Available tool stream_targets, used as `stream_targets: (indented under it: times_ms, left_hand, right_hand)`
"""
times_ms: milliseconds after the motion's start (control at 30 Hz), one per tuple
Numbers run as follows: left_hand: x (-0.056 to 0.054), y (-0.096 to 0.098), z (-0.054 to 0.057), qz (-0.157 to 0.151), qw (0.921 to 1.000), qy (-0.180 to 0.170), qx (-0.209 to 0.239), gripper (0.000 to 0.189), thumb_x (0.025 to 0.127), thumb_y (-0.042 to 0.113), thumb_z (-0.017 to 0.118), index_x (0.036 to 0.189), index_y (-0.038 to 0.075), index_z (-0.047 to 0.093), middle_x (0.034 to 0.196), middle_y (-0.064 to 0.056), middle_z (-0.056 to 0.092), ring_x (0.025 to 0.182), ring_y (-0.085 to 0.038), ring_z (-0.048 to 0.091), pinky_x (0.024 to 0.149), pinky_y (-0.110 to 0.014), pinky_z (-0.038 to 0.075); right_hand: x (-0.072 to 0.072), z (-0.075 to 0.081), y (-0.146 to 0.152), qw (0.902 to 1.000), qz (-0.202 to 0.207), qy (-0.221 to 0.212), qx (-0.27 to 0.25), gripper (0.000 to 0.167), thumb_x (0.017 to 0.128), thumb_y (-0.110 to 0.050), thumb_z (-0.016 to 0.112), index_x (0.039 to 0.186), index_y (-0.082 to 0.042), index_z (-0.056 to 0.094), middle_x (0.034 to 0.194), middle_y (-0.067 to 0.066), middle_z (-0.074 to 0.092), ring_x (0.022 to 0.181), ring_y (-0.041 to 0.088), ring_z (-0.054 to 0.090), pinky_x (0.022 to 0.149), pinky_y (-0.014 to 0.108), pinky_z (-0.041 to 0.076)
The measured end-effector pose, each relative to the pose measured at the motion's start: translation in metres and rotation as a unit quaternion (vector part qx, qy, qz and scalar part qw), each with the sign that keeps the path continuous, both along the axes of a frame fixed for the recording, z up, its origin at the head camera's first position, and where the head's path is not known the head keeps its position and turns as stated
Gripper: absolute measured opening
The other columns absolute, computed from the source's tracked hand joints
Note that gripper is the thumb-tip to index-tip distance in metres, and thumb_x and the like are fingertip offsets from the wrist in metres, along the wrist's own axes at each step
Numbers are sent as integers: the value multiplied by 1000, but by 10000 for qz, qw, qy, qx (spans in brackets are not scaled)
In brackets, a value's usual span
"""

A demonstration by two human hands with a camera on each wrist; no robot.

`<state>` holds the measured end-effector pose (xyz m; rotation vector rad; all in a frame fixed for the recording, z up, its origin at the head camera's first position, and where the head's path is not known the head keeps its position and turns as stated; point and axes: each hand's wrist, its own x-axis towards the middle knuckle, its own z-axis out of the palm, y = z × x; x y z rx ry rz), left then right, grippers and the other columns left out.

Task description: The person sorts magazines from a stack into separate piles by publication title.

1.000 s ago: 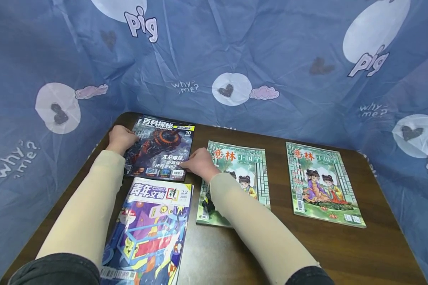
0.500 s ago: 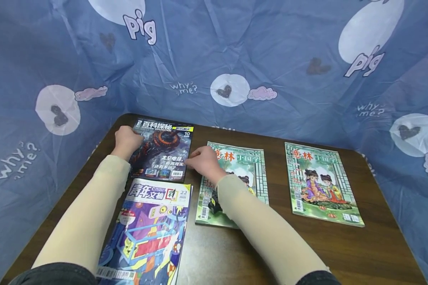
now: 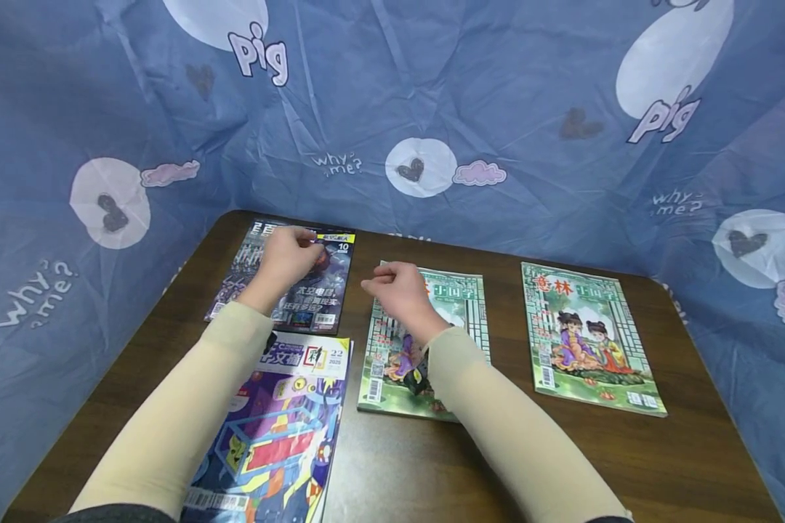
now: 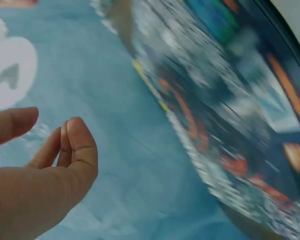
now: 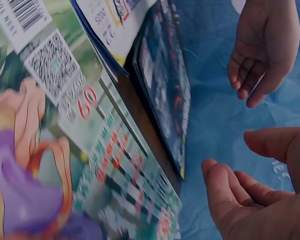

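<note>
A dark science magazine (image 3: 320, 294) lies flat at the table's back left. My left hand (image 3: 286, 261) hovers over its upper part, hiding some of the cover. In the left wrist view the thumb stands apart from the loosely bent fingers (image 4: 82, 145), and nothing is between them. Right of that magazine, my right hand (image 3: 402, 294) is above a green magazine (image 3: 467, 312) and covers its upper left. The right wrist view has its thumb and fingers (image 5: 220, 195) apart, holding nothing. Below the dark magazine lies a purple-and-blue magazine (image 3: 281, 428), partly under my left forearm.
A second green magazine (image 3: 592, 338) with the same cover lies on the right side of the brown wooden table (image 3: 680, 465). Blue printed cloth (image 3: 530, 109) hangs behind the table and along its sides.
My left hand has left the dark magazine's left edge and moved right over its cover. My right hand has drawn away from that magazine's right edge, rightward over the green one.
</note>
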<state>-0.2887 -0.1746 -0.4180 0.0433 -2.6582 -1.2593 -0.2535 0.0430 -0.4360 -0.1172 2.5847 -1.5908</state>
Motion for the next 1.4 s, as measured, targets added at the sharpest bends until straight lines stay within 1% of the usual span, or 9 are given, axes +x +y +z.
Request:
stream_targets:
  times_ms: [167, 267, 367, 467, 667, 900, 1033, 1233, 1400]
  left_hand:
    - [22, 20, 14, -440, 9982, 26, 397, 30, 95, 9, 63, 120, -7, 69, 103, -20, 67, 90, -31, 64, 76, -43, 52]
    - [33, 27, 18, -587, 9969, 96, 516, 30, 95, 9, 64, 121, -5, 69, 102, -17, 67, 92, -30, 61, 77, -41, 50]
    - [42, 34, 19, -705, 9959, 123, 551, 30, 95, 9, 67, 121, -4, 69, 102, -17, 67, 94, -30, 62, 80, -43, 50]
    - [50, 38, 19, -805, 9948, 107, 613, 31, 96, 10, 68, 123, -4, 68, 103, -17, 67, 96, -31, 62, 82, -44, 51]
    - [66, 49, 17, -829, 9928, 74, 862, 32, 94, 10, 71, 122, -3, 69, 101, -14, 68, 93, -29, 64, 80, -42, 52]
    - [82, 59, 8, -955, 9906, 14, 981, 34, 92, 9, 72, 123, -3, 67, 104, -15, 70, 92, -28, 66, 84, -42, 53]
    - [89, 62, 4, -1050, 9882, -75, 1109, 34, 92, 8, 72, 123, -6, 66, 105, -16, 69, 93, -28, 66, 84, -41, 54]
    - [101, 62, 1, -1067, 9885, -361, 1010, 38, 90, 8, 73, 125, -7, 64, 106, -17, 67, 92, -27, 64, 82, -41, 54]
    - [105, 67, -3, -1104, 9878, -510, 970, 39, 90, 9, 73, 125, -7, 64, 108, -19, 67, 94, -28, 64, 84, -42, 54]
  right_hand:
    - [5, 6, 19, 9996, -102, 155, -204, 38, 94, -22, 76, 125, -1, 68, 109, 8, 69, 100, 24, 65, 80, 41, 55]
    - [9, 9, 31, 9992, -186, 152, -313, 37, 94, -22, 76, 125, -3, 68, 109, 7, 69, 102, 23, 65, 84, 41, 54]
    - [13, 13, 42, 9987, -262, 98, -429, 37, 94, -23, 76, 126, -4, 67, 109, 6, 68, 102, 22, 65, 85, 42, 54]
    - [16, 15, 53, 9982, -318, 108, -504, 37, 94, -24, 75, 126, -5, 67, 110, 7, 68, 102, 22, 65, 85, 43, 54]
    - [22, 16, 80, 9974, -493, 264, -464, 40, 93, -26, 77, 126, -6, 67, 112, 8, 68, 105, 23, 66, 88, 43, 54]
    - [36, 15, 110, 9960, -619, 240, -602, 41, 94, -29, 76, 128, -10, 66, 119, 5, 67, 111, 21, 64, 91, 42, 53]
    - [45, 11, 126, 9953, -698, 269, -612, 43, 94, -28, 76, 131, -8, 65, 123, 10, 66, 113, 22, 64, 93, 44, 52]
    - [58, 4, 148, 9937, -907, 335, -558, 44, 94, -24, 76, 131, -3, 64, 126, 16, 66, 114, 26, 64, 94, 44, 52]
    - [64, -5, 164, 9923, -1133, 347, -361, 43, 95, -20, 75, 131, 0, 64, 126, 18, 66, 114, 27, 64, 93, 40, 53]
